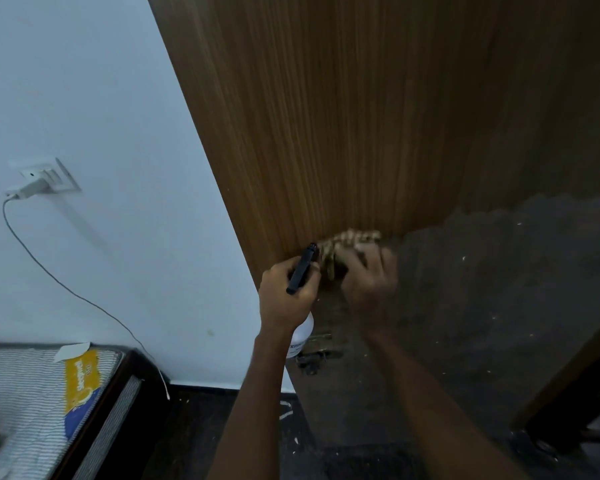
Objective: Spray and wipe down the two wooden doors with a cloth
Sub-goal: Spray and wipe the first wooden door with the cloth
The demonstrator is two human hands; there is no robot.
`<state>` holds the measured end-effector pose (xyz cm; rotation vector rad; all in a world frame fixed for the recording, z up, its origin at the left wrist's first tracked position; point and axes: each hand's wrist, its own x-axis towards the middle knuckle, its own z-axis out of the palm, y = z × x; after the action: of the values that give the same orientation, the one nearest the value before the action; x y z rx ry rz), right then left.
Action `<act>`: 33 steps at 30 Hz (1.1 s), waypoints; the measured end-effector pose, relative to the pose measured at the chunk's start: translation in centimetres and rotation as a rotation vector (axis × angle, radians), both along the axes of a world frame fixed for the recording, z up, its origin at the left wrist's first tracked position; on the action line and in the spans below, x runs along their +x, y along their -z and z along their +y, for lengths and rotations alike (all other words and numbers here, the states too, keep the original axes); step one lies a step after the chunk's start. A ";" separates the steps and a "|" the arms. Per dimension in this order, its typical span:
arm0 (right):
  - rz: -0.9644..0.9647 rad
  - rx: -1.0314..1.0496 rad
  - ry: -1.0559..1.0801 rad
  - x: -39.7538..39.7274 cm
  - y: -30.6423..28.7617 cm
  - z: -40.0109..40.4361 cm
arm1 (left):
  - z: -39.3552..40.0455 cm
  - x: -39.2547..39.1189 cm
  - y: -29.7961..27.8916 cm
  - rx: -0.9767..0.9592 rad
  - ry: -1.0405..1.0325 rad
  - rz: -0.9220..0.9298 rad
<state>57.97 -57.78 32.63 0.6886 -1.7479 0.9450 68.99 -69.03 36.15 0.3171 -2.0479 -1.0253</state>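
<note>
Door: wooden door (343, 116) fills the frame from 12 to 3 o'clock; its lower part is darkened
Right grip (369, 282): fingers curled round a patterned cloth (350, 242), pressed on the door
Left grip (284, 296): wrapped round a spray bottle (300, 336); black nozzle (302, 268) is aimed towards 1 o'clock
Wall: charger (32, 187) is plugged in at 9 o'clock

Mattress (25, 403), wall charger (32, 187), cable (59, 282)
</note>
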 end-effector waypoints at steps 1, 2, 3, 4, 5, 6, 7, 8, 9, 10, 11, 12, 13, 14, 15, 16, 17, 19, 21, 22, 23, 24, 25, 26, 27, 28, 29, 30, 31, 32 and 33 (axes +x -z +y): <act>-0.008 0.072 -0.015 0.2 2.3 0.7 | 0.3 -0.2 -0.1 0.003 0.006 -0.001; -0.032 0.134 -0.031 0.6 4.3 1.4 | 0.6 -0.4 -0.2 -0.001 0.007 -0.003; -0.060 0.187 -0.054 0.6 5.5 2.1 | 1.0 -0.7 -0.3 -0.002 0.008 -0.003; -0.081 0.204 -0.075 0.6 5.7 2.3 | 1.3 -0.9 -0.3 0.001 0.012 -0.010; -0.067 0.184 -0.070 0.3 4.8 2.4 | 1.5 -1.1 -0.4 0.003 0.013 -0.019; -0.049 0.134 -0.049 0.0 3.2 2.3 | 1.9 -1.3 -0.4 0.005 0.013 -0.029; -0.040 0.070 -0.020 -0.5 1.1 2.2 | 2.2 -1.6 -0.4 0.005 0.012 -0.035; -0.030 0.007 0.009 -1.2 -1.1 2.2 | 2.6 -1.9 -0.5 0.002 0.014 -0.032; -0.012 -0.036 0.025 -1.7 -2.8 2.2 | 2.9 -2.1 -0.7 -0.007 0.016 -0.026; 0.000 -0.054 0.026 -2.2 -3.5 2.3 | 3.3 -2.3 -0.8 -0.017 0.017 -0.021; 0.004 -0.041 0.021 -2.4 -3.0 2.5 | 3.7 -2.5 -1.0 -0.026 0.017 -0.022; -0.002 -0.004 0.020 -2.6 -1.5 2.9 | 4.1 -2.8 -1.1 -0.029 0.016 -0.030; -0.024 0.048 0.002 -2.5 0.6 3.7 | 4.5 -3.0 -1.2 -0.030 0.013 -0.035; -0.064 0.102 -0.030 -2.1 2.8 4.5 | 4.9 -3.2 -1.2 -0.035 0.009 -0.038; -0.113 0.156 -0.054 -1.7 4.6 5.5 | 5.3 -3.4 -1.2 -0.042 0.008 -0.039; -0.163 0.195 -0.079 -1.7 5.5 6.2 | 5.6 -3.4 -1.1 -0.043 0.008 -0.036; -0.186 0.198 -0.095 -2.0 5.2 6.7 | 6.0 -3.6 -1.0 -0.043 0.002 -0.032; -0.165 0.108 -0.067 -3.0 1.9 6.9 | 6.7 -3.9 -0.8 -0.032 -0.017 -0.031; -0.105 -0.035 -0.014 -4.6 -2.8 7.0 | 7.7 -4.4 -0.7 -0.021 -0.028 -0.029; -0.070 -0.061 -0.007 -5.2 -4.1 7.1 | 8.2 -4.7 -0.8 -0.016 -0.038 -0.029; -0.044 -0.050 -0.006 -5.5 -4.1 7.3 | 8.6 -4.9 -0.9 -0.010 -0.049 -0.028; -0.027 -0.009 -0.010 -5.7 -3.1 7.7 | 9.1 -5.2 -1.1 0.002 -0.056 -0.024; -0.032 0.048 -0.020 -5.8 -1.3 8.2 | 9.4 -5.5 -1.2 0.018 -0.060 -0.021; -0.064 0.102 -0.047 -5.7 0.9 9.0 | 9.7 -5.7 -1.3 0.033 -0.060 -0.015; -0.111 0.150 -0.077 -5.5 3.0 9.7 | 9.9 -5.9 -1.3 0.037 -0.055 -0.010; -0.167 0.198 -0.108 -5.4 4.5 10.5 | 10.2 -6.0 -1.4 0.033 -0.044 -0.006; -0.211 0.229 -0.138 -5.3 5.0 11.0 | 10.5 -6.1 -1.5 0.023 -0.031 -0.007; -0.225 0.222 -0.151 -5.5 4.5 11.2 | 10.7 -6.2 -1.7 0.010 -0.024 -0.014; -0.219 0.183 -0.142 -5.6 3.1 11.1 | 10.9 -6.3 -1.8 0.002 -0.025 -0.021; -0.199 0.119 -0.120 -5.8 1.2 10.9 | 10.9 -6.3 -2.0 0.004 -0.029 -0.026; -0.168 0.044 -0.085 -6.0 -1.1 10.7 | 10.8 -6.5 -2.0 0.010 -0.028 -0.030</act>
<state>51.94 -47.12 33.71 0.7345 -1.9040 1.0503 62.51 -58.21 38.19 0.3674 -2.0599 -1.0193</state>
